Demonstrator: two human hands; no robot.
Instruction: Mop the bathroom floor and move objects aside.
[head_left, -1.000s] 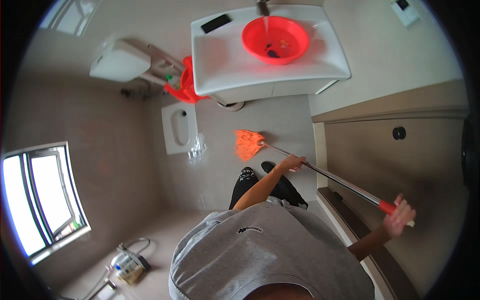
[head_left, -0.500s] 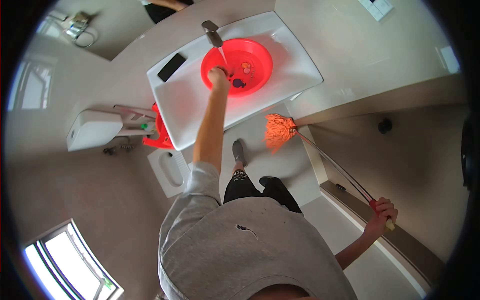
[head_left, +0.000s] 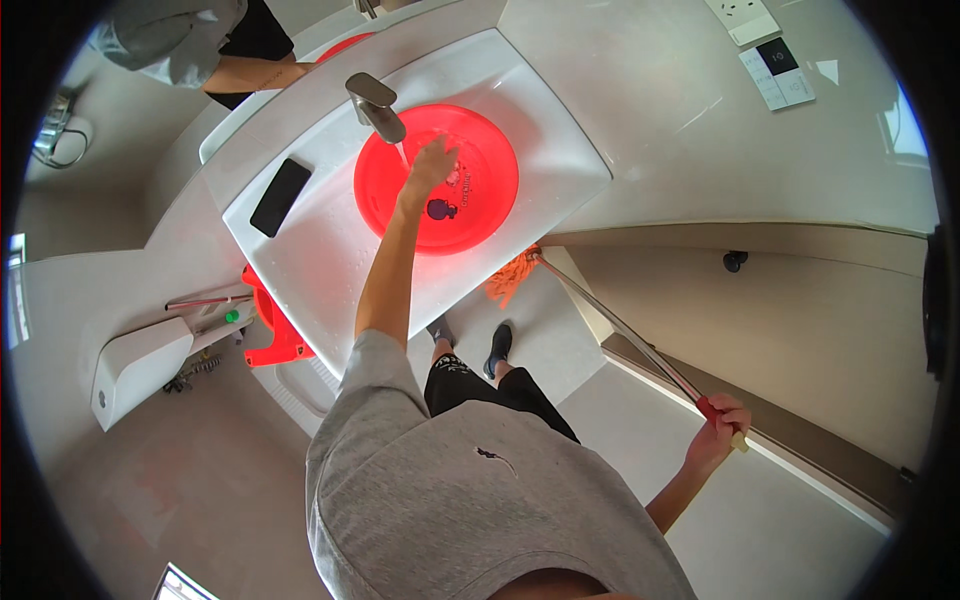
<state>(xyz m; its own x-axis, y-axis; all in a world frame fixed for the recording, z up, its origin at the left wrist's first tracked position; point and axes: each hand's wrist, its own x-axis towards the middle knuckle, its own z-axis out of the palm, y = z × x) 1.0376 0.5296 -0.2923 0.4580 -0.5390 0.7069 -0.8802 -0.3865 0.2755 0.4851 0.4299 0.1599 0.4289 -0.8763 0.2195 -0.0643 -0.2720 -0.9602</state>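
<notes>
Loose grey T-shirt [head_left: 470, 515], short wide left sleeve [head_left: 380, 370], small dark print [head_left: 490, 456] with pale edging on chest. Black trousers [head_left: 490, 396], white marking [head_left: 452, 363] low on left leg. Dark low-cut shoes [head_left: 499, 345].

A washbowl [head_left: 485, 205] sits in the washbasin [head_left: 325, 265], with the faucet [head_left: 376, 102] reaching over its far left edge and the left grip [head_left: 432, 163] within its outline. A smartphone [head_left: 280, 198] lies left of the bowl on the basin. The mop [head_left: 620, 327] slants rightward from beneath the basin's near edge to the right grip [head_left: 723, 422]. Further left hangs a cistern [head_left: 143, 370].
</notes>
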